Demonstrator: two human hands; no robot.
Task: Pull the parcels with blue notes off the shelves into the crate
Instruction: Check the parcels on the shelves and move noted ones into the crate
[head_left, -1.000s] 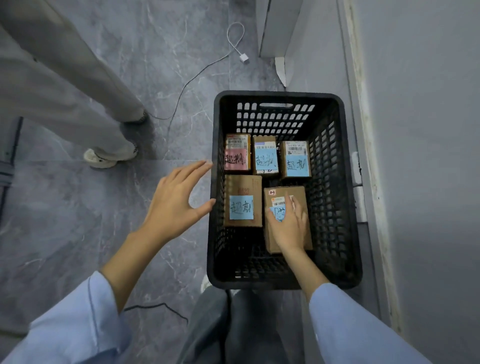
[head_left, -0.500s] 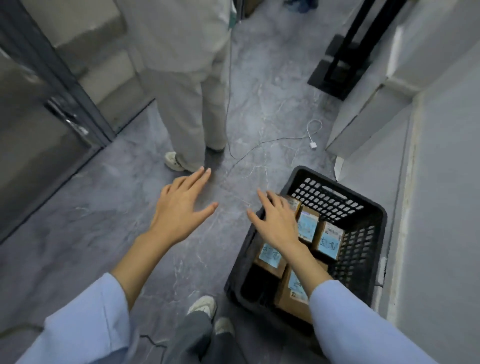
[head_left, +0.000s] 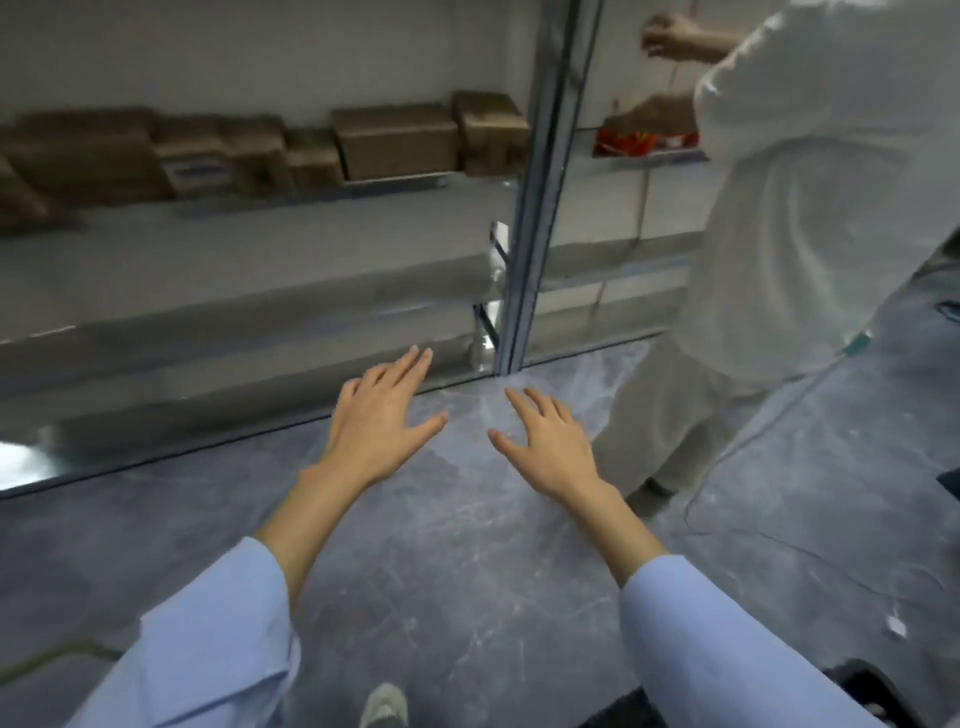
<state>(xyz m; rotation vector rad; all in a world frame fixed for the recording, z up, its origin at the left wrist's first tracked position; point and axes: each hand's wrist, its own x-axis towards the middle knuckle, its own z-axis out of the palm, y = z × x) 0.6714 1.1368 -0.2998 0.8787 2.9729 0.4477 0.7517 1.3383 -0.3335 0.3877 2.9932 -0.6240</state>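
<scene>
My left hand (head_left: 382, 415) and my right hand (head_left: 548, 444) hover side by side over the grey floor, fingers spread and straight, holding nothing. Ahead stands a metal shelf unit (head_left: 530, 208). Several brown cardboard parcels (head_left: 395, 140) sit in a row on its upper board; the picture is blurred and I cannot make out any blue note on them. Only a black corner of the crate (head_left: 878, 691) shows at the bottom right edge.
A person in pale clothes (head_left: 810, 218) stands close at the right, reaching to the shelf beside a red item (head_left: 639, 143). A thin cable (head_left: 753, 540) lies on the floor at the right. My shoe (head_left: 384, 706) shows at the bottom.
The view has swung left from the crate to the shelves. My right hand let go of the parcel in the crate and now floats open beside my left hand.
</scene>
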